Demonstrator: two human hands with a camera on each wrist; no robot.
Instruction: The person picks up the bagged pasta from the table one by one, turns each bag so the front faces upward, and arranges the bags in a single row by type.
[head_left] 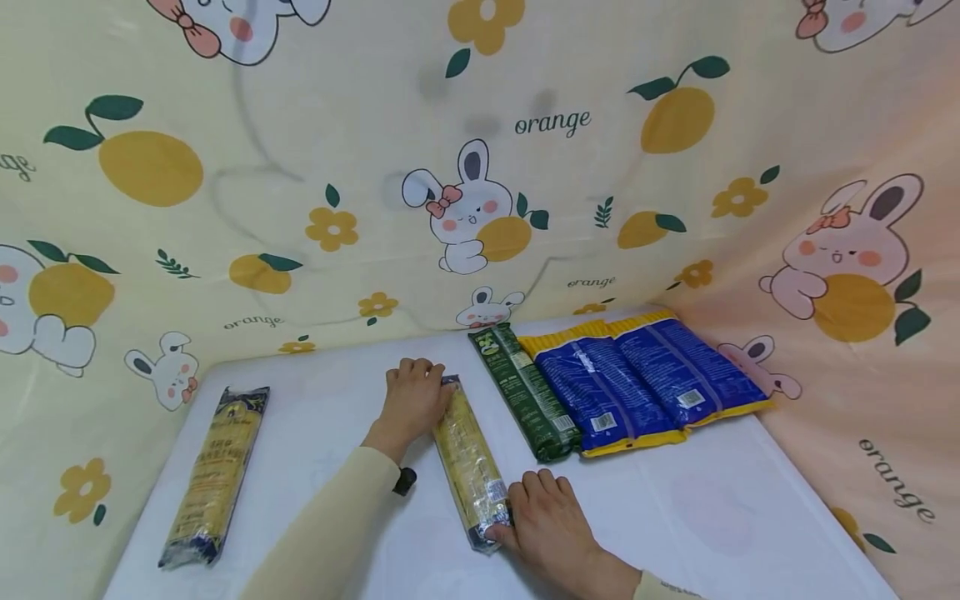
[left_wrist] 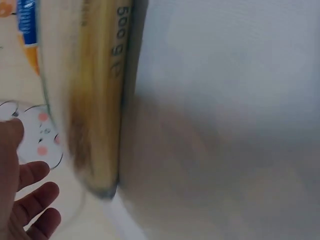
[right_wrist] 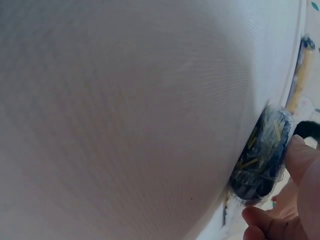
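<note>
White table (head_left: pixel 675 508) with a rabbit-and-orange cloth (head_left: pixel 300 167) behind it is what I see; one yellow noodle pack (head_left: pixel 213 475) lies far left. My left hand (head_left: pixel 412 400) rests with relaxed fingers on the far end of the middle noodle pack (head_left: pixel 467 454), and my right hand (head_left: pixel 551 517) pinches its near end. Just right lie a green pack (head_left: pixel 525 392) and two blue packs (head_left: pixel 645 379), side by side.
</note>
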